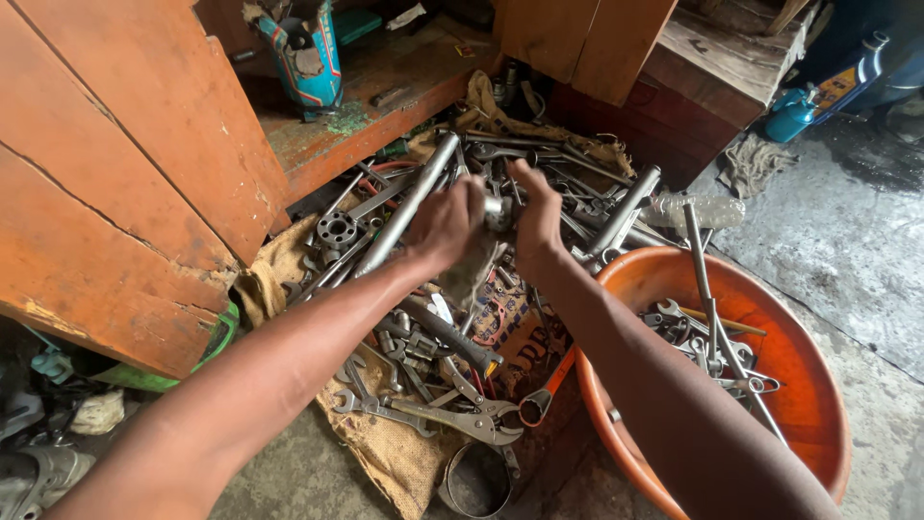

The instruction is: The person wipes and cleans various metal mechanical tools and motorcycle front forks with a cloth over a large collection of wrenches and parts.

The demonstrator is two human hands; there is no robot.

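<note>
Two hands meet over a heap of tools beside an orange basin.

The left hand (448, 223) and right hand (534, 214) close from both sides on a small metal socket (495, 210), held above the pile of spanners and wrenches (423, 327) that lies on burlap sacking (385, 448) just left of the orange basin (818, 404). A dirty rag (472, 274) hangs under the left hand, which seems to grip it too. Locking pliers (462, 416) lie at the near edge of the pile, left of the basin; more spanners rest inside the basin.
</note>
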